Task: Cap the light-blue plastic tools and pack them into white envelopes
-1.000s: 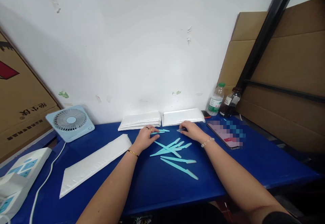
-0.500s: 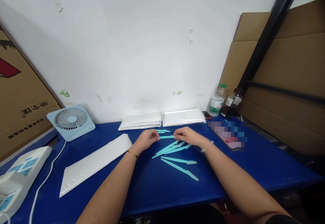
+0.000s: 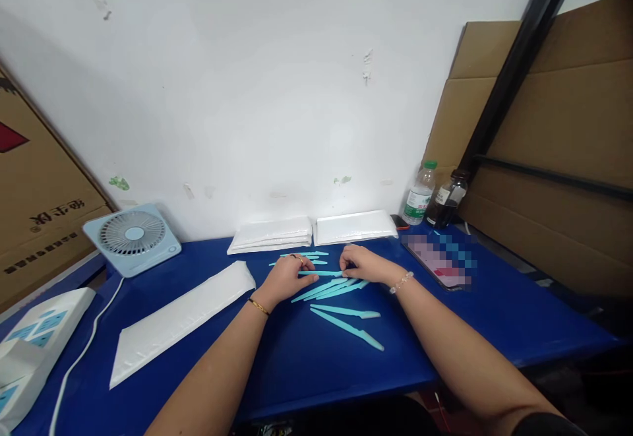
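Note:
A slim turquoise eyebrow razor (image 3: 327, 273) lies crosswise between my two hands. My right hand (image 3: 366, 266) pinches its right end between thumb and fingertips. Around the left end, the thumb and fingers of my left hand (image 3: 289, 280) are parted, with the handle showing between them; whether they touch it is hard to see. Several similar razors are fanned out just below, partly overlapping, among them one razor (image 3: 346, 311) and a lower one (image 3: 347, 328) lying apart. More razors (image 3: 304, 254) rest behind my left hand, partly covered by it.
White padded packets (image 3: 271, 233) and another packet (image 3: 355, 227) lie along the wall; a long white packet (image 3: 182, 322) is at left. Around the blue table are a fan (image 3: 133, 235), a power strip (image 3: 47, 327), a phone (image 3: 431, 263), a clear bottle (image 3: 419, 198) and a dark bottle (image 3: 445, 204).
My left thumb and fingers have spread from a pinch, and more of the razor's left end shows. More razors behind that hand are visible. The view has shifted slightly.

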Motion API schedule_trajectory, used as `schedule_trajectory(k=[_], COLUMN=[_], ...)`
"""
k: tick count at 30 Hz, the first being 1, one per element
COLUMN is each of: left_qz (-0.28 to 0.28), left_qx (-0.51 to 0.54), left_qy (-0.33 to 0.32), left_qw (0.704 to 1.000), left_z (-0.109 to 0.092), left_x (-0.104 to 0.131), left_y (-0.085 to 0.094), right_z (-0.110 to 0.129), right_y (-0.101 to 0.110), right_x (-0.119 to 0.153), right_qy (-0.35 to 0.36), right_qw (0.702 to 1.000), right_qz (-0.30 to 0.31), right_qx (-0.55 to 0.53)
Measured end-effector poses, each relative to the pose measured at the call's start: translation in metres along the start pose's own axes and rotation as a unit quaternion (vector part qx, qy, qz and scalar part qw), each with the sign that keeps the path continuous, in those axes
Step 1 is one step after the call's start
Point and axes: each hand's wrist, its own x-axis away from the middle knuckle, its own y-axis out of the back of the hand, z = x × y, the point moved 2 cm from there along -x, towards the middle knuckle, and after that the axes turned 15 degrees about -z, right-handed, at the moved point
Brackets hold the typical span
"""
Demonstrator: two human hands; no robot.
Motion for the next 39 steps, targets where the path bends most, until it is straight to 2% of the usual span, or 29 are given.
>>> schedule_trajectory(k=[2, 5, 11, 12, 14, 16, 18, 21, 24, 27, 31, 34, 36, 39], left_qz=[0.022, 0.019, -0.066, -0.078, -0.090, -0.060, 0.000, 0.076, 0.102, 0.078, 0.004, -0.038, -0.036, -0.002], left_qx=[-0.017, -0.044, -0.116, -0.119, -0.108, -0.071, -0.027, 0.006, 0.005, -0.020, -0.071, -0.055, -0.030, -0.036], left_qy=[-0.026, -0.045, 0.025, 0.033, 0.038, 0.026, 0.001, -0.022, -0.010, -0.006, -0.001, 0.017, 0.009, -0.016], left_qw=[0.999, 0.998, 0.991, 0.989, 0.989, 0.995, 1.000, 0.997, 0.995, 0.997, 0.997, 0.998, 0.999, 0.999], left_z=[-0.007, -0.004, 0.022, 0.023, 0.019, 0.010, -0.001, -0.012, -0.014, -0.012, -0.005, -0.002, -0.003, -0.005], left_x=[0.000, -0.002, -0.007, -0.007, -0.006, -0.004, -0.001, 0.003, 0.004, 0.000, -0.004, -0.004, -0.004, -0.004], left_y=[-0.003, -0.004, 0.010, 0.012, 0.015, 0.015, 0.012, 0.004, -0.002, -0.001, 0.009, 0.012, 0.011, 0.005], right_z=[0.003, 0.003, -0.019, -0.020, -0.016, -0.007, 0.004, 0.017, 0.021, 0.019, 0.005, -0.002, 0.001, 0.007], right_y=[0.000, 0.004, 0.027, 0.029, 0.027, 0.019, 0.008, -0.006, -0.011, -0.004, 0.013, 0.018, 0.017, 0.013], right_x=[-0.001, -0.001, 0.003, 0.004, 0.005, 0.005, 0.005, 0.002, 0.001, 0.001, 0.001, 0.002, 0.001, 0.000], right_qy=[-0.015, -0.042, -0.087, -0.082, -0.063, -0.041, -0.020, -0.004, -0.012, -0.018, -0.038, -0.048, -0.037, -0.023], right_qw=[1.000, 0.999, 0.989, 0.989, 0.994, 0.997, 0.998, 0.998, 0.998, 0.999, 0.998, 0.996, 0.995, 0.995], right_qz=[0.002, -0.004, -0.119, -0.122, -0.089, -0.031, 0.012, 0.031, 0.040, 0.027, -0.054, -0.081, -0.085, -0.082], right_qx=[-0.010, -0.013, 0.031, 0.023, -0.016, -0.050, -0.056, -0.049, -0.047, -0.037, 0.008, -0.005, -0.031, -0.048])
